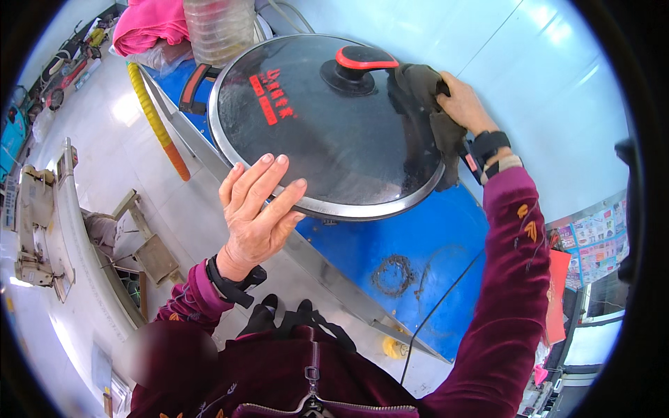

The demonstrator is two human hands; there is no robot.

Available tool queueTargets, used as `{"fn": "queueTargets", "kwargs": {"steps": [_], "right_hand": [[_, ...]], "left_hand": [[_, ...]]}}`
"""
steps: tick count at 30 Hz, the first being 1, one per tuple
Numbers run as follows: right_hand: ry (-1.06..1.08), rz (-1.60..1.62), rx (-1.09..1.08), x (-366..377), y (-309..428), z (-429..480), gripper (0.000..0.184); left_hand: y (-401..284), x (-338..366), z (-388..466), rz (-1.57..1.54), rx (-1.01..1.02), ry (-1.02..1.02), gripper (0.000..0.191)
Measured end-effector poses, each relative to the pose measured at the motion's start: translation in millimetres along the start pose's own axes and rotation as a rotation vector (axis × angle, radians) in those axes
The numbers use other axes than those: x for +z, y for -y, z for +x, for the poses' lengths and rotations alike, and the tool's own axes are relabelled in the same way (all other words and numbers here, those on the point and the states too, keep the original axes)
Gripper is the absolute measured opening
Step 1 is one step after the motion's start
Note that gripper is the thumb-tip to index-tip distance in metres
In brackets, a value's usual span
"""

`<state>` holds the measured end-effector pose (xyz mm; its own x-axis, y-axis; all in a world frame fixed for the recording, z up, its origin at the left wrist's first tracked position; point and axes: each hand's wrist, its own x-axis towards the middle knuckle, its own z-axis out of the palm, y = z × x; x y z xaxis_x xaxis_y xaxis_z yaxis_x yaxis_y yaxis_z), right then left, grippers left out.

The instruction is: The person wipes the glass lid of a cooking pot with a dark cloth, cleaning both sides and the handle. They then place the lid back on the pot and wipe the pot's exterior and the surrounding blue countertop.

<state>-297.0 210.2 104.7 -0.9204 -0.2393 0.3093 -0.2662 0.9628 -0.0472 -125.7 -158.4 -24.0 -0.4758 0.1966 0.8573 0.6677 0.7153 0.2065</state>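
A large pan with a dark glass lid (334,151) stands on a blue tabletop (355,251). The lid has a metal rim, red printed writing and a black knob with a red-edged handle (360,65). My left hand (258,209) rests with spread fingers on the lid's near-left rim. At the far right side of the lid, my right hand (462,102) holds a dark grey cloth (434,104) against the glass. The cloth hangs down over the rim. A red-and-black side handle (193,91) juts out at the pan's left.
Behind the pan stand a clear ribbed plastic container (217,31) and a pink cloth (151,26). A yellow-and-orange wrapped bar (157,120) curves beside the table. A black cable (444,308) crosses the blue top. An industrial sewing machine (39,224) sits at left.
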Motion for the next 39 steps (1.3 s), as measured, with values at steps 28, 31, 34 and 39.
{"fn": "queueTargets", "kwargs": {"steps": [28,31,34,39], "right_hand": [[0.051,0.177,-0.373,-47.5,166.1,-135.0,0.051],[0.037,0.224,-0.267,-49.8,127.5,-137.1,0.047],[-0.054,0.16,-0.175,-41.8,81.4,-128.3,0.044],[-0.004,0.09,-0.075,-22.9,18.9,-84.2,0.038]], "left_hand": [[-2.0,-3.3,0.7,-0.043,-0.015,-0.023,0.031],[-1.9,-3.2,0.1,-0.045,-0.017,-0.021,0.032],[-1.5,-1.9,0.3,-0.044,-0.013,-0.031,0.031],[-0.8,0.3,-0.8,-0.035,-0.013,-0.036,0.03]]}}
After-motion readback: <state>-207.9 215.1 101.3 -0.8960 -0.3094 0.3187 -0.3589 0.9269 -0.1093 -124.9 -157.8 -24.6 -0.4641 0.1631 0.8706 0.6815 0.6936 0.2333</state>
